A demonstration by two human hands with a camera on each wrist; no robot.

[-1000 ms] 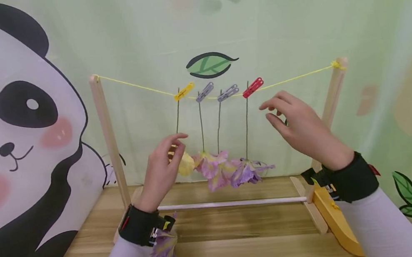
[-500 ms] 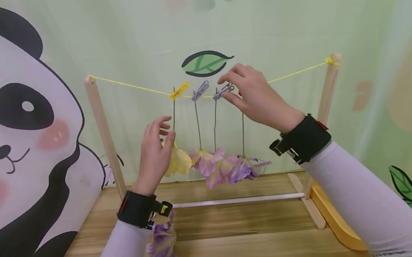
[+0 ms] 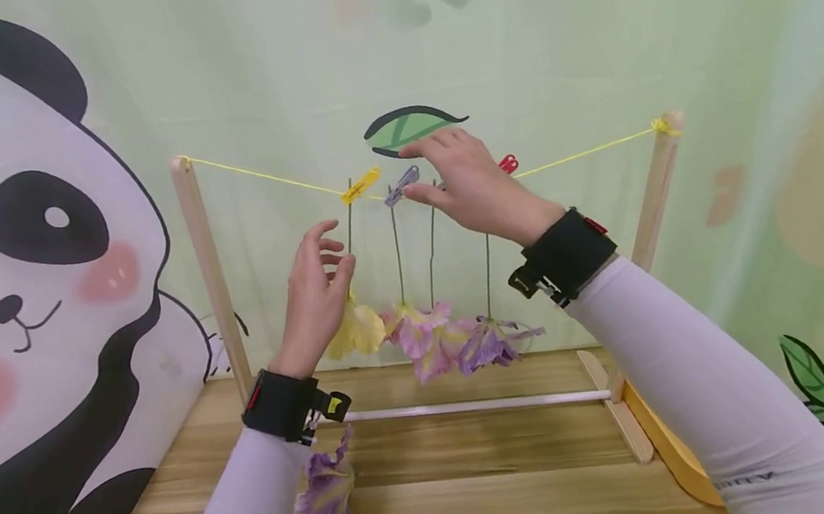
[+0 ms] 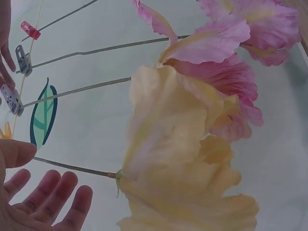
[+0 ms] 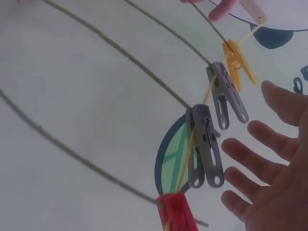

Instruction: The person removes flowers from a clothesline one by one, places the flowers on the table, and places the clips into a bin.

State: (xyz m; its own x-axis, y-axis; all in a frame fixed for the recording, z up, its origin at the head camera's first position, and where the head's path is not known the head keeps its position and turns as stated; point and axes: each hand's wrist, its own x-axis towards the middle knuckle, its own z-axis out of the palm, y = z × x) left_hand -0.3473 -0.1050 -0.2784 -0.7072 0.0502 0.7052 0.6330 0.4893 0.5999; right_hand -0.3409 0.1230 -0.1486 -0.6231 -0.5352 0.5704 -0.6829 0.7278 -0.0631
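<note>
Four-sided wooden posts carry a yellow string (image 3: 260, 172) with pegs on it: a yellow clothespin (image 3: 362, 187), two grey ones and a red clothespin (image 3: 509, 165). Each pins a stem, so a yellow flower (image 3: 359, 329), pink flowers (image 3: 423, 331) and a purple flower (image 3: 492, 343) hang head down. My right hand (image 3: 468, 184) is at the grey clothespin (image 3: 402, 187), fingers spread apart. Behind it the second grey clothespin (image 5: 206, 144) is mostly hidden in the head view. My left hand (image 3: 318, 292) is beside the yellow flower's stem, fingers loosely bent, holding nothing.
Another purple flower (image 3: 327, 492) is below my left wrist. A white rod (image 3: 473, 406) joins the feet of the wooden posts (image 3: 210, 270) above the wooden table (image 3: 446, 513). A yellow tray (image 3: 677, 455) sits at the right, partly behind my sleeve.
My right hand has moved left along the string, from right of the red clothespin to the grey ones. My left hand has risen slightly beside the yellow flower.
</note>
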